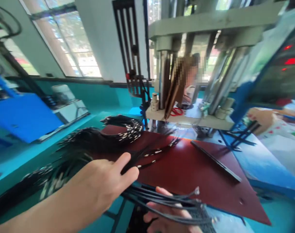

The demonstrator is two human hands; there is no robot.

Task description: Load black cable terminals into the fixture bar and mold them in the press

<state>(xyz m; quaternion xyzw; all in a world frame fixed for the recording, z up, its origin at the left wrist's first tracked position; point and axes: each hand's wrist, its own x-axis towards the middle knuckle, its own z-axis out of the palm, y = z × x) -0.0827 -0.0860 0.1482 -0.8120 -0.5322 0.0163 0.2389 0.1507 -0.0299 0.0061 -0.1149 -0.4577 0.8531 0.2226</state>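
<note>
My left hand [102, 181] reaches in from the lower left, its thumb and index finger closed around thin black cables [147, 154]. Their pale-tipped ends fan out over a dark red board [176, 171]. Lower down, my right hand [171, 215] cradles a bunch of black cables [162, 196], fingers curled around it from below; part of this hand is cut off by the bottom edge. Left of the board lies a big heap of black cables [89, 139] with white ends. A dark, narrow strip [216, 161] rests on the board's right side.
Behind the board stands a press with a thick lower plate [186, 121] and shiny columns [165, 81]. At the right, another person's hand [261, 118] holds black cables over a blue table [264, 155]. A blue machine [26, 116] stands at left.
</note>
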